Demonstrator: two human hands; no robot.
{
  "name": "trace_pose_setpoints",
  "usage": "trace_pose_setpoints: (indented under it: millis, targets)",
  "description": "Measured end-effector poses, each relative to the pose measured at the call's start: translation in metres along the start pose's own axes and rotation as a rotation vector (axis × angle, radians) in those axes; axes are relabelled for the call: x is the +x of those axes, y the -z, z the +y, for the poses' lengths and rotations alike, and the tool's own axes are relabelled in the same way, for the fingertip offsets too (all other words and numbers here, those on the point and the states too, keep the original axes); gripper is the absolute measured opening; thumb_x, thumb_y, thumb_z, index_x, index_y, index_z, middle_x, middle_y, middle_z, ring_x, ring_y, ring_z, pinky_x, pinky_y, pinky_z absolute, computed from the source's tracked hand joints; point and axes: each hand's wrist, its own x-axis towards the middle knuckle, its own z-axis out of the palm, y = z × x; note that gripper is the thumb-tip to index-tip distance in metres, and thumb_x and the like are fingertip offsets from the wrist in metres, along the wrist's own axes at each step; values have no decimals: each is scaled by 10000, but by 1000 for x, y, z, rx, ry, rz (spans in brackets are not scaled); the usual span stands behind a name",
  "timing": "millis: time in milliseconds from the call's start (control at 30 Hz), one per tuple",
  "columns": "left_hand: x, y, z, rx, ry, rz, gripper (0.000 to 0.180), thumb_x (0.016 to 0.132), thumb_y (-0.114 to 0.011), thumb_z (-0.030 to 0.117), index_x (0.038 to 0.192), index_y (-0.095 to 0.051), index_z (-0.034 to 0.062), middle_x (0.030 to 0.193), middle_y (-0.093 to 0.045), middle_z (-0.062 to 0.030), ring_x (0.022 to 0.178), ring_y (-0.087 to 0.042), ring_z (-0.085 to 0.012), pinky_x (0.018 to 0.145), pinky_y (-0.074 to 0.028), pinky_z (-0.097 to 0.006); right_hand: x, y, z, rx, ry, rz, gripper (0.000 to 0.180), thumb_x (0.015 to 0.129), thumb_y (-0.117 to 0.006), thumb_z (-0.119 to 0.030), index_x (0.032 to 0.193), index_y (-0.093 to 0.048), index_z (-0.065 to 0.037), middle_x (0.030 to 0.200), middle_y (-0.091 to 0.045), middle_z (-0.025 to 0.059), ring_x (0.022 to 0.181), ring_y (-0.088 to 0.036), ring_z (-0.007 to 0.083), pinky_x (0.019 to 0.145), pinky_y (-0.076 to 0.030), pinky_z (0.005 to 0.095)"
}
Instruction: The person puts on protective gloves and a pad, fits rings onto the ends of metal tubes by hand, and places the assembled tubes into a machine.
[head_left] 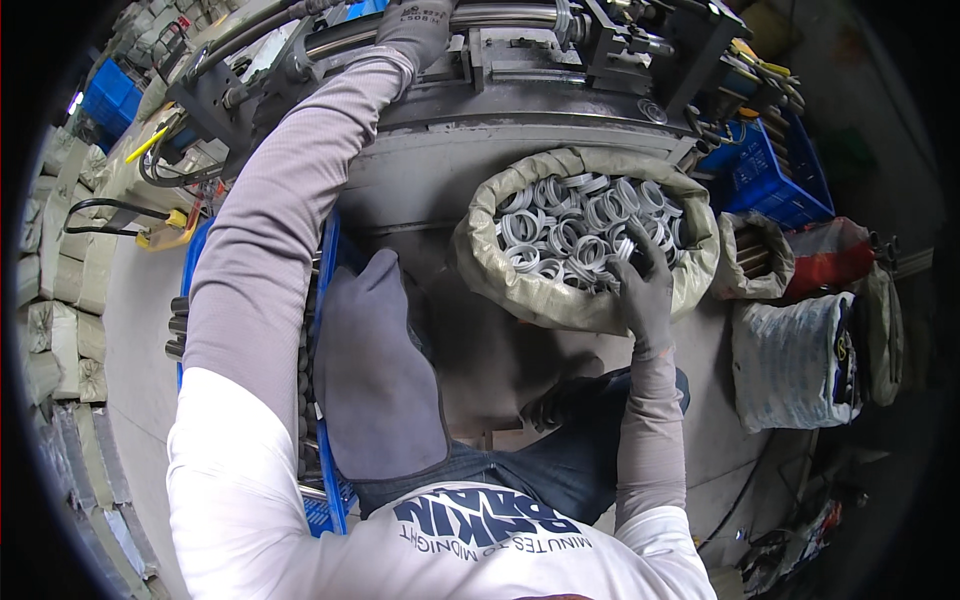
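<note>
My right hand (648,292), in a grey glove, reaches over the near right rim of a woven sack (490,270). Its thumb and fingers are apart and touch the pile of pale metal rings (565,237) inside; no ring is plainly gripped. Up at the top edge, my left hand (415,35), also gloved, lies over a shiny metal tube (345,36) on a machine (530,95). The picture's edge cuts off that hand's fingers, so their grip cannot be seen.
Left of my legs, a long blue crate (330,250) holds dark tubes. A blue bin (770,175) with rods stands at the right. Below it are a small sack of tubes (752,255) and a white bag (790,362). Wrapped bundles (75,300) are stacked far left.
</note>
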Motion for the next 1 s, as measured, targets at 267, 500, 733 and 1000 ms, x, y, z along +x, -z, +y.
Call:
trace_pose_setpoints:
  millis: [267, 500, 733, 1000]
  targets:
    - [5, -74, -58, 159, -95, 50, 694, 883, -758, 207, 1517, -479, 156, 1470, -556, -164, 1424, -502, -333, 1165, -414, -492, 0, -15, -6, 52, 30, -177, 589, 903, -667, 30, 1479, -542, 40, 1448, -610, 158, 1341, -578, 233, 1130, -461, 338]
    - [-188, 2, -25, -281, -377, 161, 595, 884, -689, 180, 1453, -561, 63, 1417, -606, -203, 1331, -560, -389, 1147, -436, -506, -2, -10, -21, 248, -26, -176, 612, 943, -569, 17, 1550, -493, 17, 1552, -549, 162, 1425, -521, 244, 1150, -442, 341]
    - [-421, 108, -176, -238, 271, -44, 411, 905, -636, 148, 1301, -659, 42, 1267, -691, -170, 1214, -629, -384, 1083, -480, -480, 2, -7, -30, 300, 110, -244, 487, 1055, -506, -90, 1520, -483, 53, 1568, -516, 139, 1436, -507, 239, 1155, -432, 350]
    - [-608, 137, -246, 7, 301, -467, 559, 868, -647, 71, 1422, -570, 54, 1449, -577, -189, 1378, -524, -374, 1186, -404, -481, -31, -55, -44, 655, -114, -316, 582, 1056, -521, -325, 1520, -468, 21, 1495, -550, 179, 1363, -562, 330, 1049, -542, 407]
